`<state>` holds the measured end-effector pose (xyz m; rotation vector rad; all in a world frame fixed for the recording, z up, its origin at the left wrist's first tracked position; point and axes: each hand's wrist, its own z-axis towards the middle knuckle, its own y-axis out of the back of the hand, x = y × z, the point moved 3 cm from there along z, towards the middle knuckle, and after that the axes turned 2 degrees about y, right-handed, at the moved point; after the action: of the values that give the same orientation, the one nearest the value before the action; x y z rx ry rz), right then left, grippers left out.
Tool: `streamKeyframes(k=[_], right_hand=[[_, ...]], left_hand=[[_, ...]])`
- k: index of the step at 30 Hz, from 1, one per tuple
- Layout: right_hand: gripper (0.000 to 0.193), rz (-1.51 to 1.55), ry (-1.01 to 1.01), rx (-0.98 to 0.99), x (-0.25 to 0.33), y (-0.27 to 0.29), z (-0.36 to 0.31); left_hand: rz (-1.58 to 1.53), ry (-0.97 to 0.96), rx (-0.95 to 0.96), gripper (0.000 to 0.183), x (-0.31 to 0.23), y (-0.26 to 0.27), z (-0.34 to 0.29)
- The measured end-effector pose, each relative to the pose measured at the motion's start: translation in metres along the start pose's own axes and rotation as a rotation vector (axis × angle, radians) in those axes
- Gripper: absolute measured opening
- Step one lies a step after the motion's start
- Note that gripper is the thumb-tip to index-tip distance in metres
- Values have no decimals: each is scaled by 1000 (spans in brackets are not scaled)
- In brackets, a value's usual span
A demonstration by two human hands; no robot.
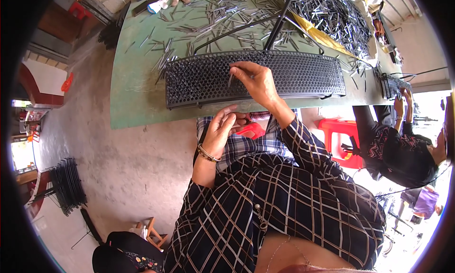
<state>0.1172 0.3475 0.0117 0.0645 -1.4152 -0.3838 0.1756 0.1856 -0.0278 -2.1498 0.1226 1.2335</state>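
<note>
A long black perforated panel (pixel 289 74) stands at the front edge of the green table, its rows of round holes facing me. My right hand (pixel 260 85) is in front of the panel's middle, pinching a short thin dark strip (pixel 230 79) between thumb and fingers. The strip's end is close to the holes; whether it enters one I cannot tell. Below the panel's lower edge, over my lap, is my left hand (pixel 218 133), its fingers curled toward the thumb. What it holds, if anything, is hidden.
Loose dark strips (pixel 208 24) lie scattered over the green table (pixel 137 90). A big heap of strips (pixel 332 21) rests on yellow and white sacking at the back right. Black metal rods (pixel 270 33) rise behind the panel. A red stool (pixel 327 130) and a co-worker (pixel 403 149) are on the right.
</note>
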Motion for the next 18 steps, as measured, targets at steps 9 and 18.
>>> streamKeyframes(k=[9, 18], right_hand=[[19, -165, 127, -88, -3, -12, 4], [17, -216, 330, -95, -2, -12, -4]], left_hand=[[31, 48, -25, 33, 10, 9, -4], [32, 56, -19, 31, 15, 9, -1]])
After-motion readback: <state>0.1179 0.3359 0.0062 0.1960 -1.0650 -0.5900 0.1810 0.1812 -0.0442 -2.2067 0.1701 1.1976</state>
